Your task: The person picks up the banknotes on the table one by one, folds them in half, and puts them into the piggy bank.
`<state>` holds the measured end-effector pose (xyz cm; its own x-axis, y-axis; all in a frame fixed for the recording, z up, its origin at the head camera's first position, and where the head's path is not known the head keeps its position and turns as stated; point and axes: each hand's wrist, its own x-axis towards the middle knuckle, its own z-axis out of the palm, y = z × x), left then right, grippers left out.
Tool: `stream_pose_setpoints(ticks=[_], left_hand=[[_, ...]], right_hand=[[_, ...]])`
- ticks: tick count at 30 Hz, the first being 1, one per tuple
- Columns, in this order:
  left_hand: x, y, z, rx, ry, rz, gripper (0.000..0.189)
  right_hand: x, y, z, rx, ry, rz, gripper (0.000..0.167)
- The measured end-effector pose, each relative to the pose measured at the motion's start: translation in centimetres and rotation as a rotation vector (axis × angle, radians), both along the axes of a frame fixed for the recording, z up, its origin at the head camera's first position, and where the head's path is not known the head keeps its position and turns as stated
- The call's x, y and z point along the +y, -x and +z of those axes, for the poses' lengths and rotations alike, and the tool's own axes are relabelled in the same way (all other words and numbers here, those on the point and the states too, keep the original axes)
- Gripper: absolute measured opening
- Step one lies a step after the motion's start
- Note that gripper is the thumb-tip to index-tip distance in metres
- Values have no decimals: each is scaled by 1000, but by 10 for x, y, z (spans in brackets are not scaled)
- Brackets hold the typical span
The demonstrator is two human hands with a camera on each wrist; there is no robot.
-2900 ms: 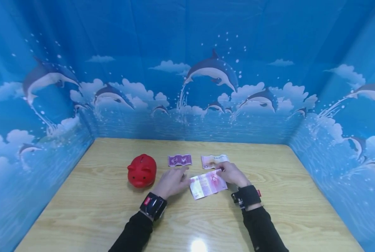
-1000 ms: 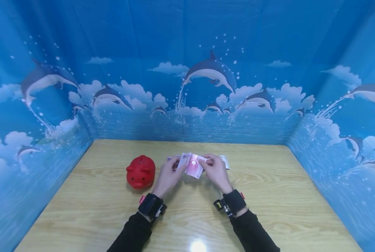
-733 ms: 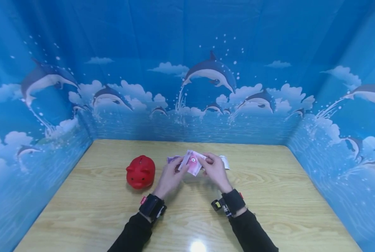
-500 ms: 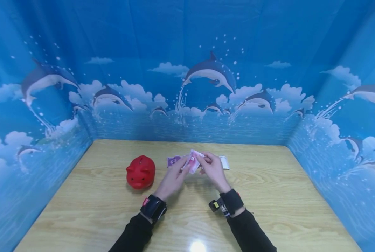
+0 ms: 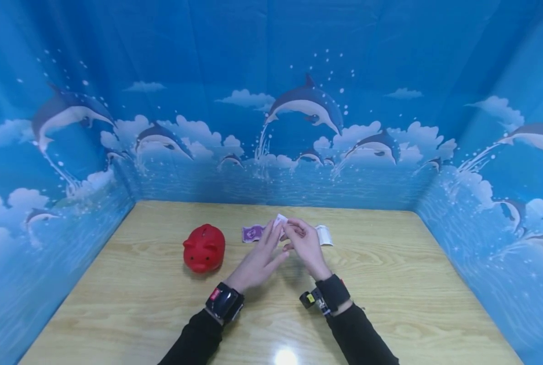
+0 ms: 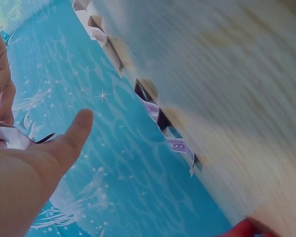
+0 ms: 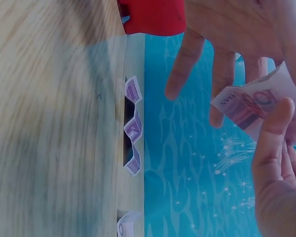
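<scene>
A pink folded banknote is up off the table between my two hands. My right hand pinches it between thumb and fingers; the right wrist view shows the thumb lying across the printed face of the note. My left hand has its fingers straight and spread, with the fingertips alongside the note and the thumb pointing away. Behind the hands lies a purple banknote, creased in a zigzag, its right end hidden by my left fingers. A pale banknote, also wavy, is partly covered by my right hand.
A red piggy bank with a slot on top stands left of my left hand. The wooden table is enclosed at the back and sides by a blue dolphin-print curtain.
The pink banknote, first lying flat and wide, was lifted by both hands and folded smaller and smaller. My left hand has just gone from pinching it to straightened fingers; my right hand keeps its pinch.
</scene>
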<state>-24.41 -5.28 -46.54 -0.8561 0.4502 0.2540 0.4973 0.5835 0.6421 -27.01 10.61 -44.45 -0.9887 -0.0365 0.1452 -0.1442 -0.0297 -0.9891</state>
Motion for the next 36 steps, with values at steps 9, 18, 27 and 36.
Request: stream_pose_setpoints(ticks=[9, 18, 27, 36], left_hand=[[0, -4, 2, 11, 86, 18, 81], [-1, -2, 2, 3, 55, 72, 74], [-2, 1, 5, -66, -159, 157, 71], [-4, 5, 8, -170, -486, 287, 55]], right_hand=[[2, -2, 1, 15, -17, 38, 34], [7, 1, -3, 30, -86, 7, 30], [9, 3, -3, 52, -165, -69, 28], [6, 1, -4, 89, -278, -45, 31]])
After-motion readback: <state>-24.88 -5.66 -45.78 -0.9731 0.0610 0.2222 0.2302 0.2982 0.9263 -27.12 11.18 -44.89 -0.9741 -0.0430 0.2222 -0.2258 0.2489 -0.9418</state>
